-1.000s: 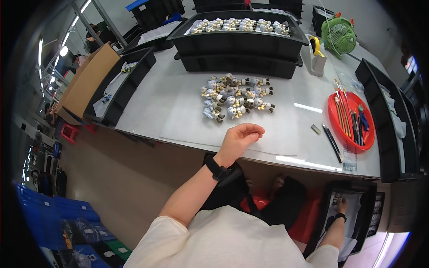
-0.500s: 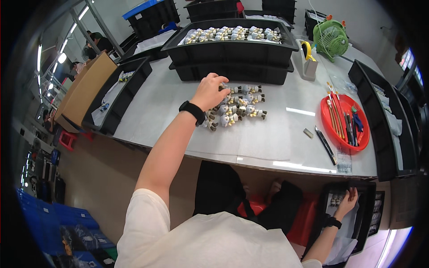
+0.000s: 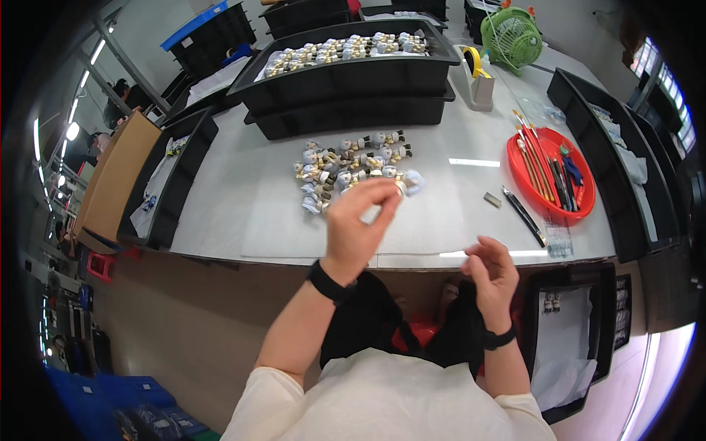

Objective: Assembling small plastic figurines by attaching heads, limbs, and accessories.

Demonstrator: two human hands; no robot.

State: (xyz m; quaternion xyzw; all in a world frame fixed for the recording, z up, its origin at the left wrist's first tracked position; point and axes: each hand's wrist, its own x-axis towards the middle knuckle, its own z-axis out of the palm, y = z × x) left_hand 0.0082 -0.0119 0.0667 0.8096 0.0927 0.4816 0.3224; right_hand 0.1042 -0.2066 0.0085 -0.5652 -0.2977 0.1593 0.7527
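Observation:
My left hand (image 3: 360, 220) is raised over the front of the worktable. Thumb and forefinger pinch a small figurine (image 3: 413, 182) with pale blue-grey hair, its head pointing right. Behind and left of that hand, several like figurines (image 3: 316, 173) lie in a loose group on the white table. My right hand (image 3: 493, 273) hovers at the table's front edge, its fingers loosely curled and apart, with nothing visible in them. A low black tray (image 3: 603, 353) at my right side holds a few figurines (image 3: 551, 302) on white lining.
Stacked black bins (image 3: 346, 84) full of figurines stand at the back. A tape dispenser (image 3: 482, 92) and green fan (image 3: 511, 37) are to their right. A red basket (image 3: 515, 173) holds brushes; a craft knife (image 3: 523, 215) lies beside it. Black trays (image 3: 184, 169) flank the table.
My left hand has come back from the group toward me, now with a figurine. My right hand has left the low tray and moved to the table's front edge. The view has shifted.

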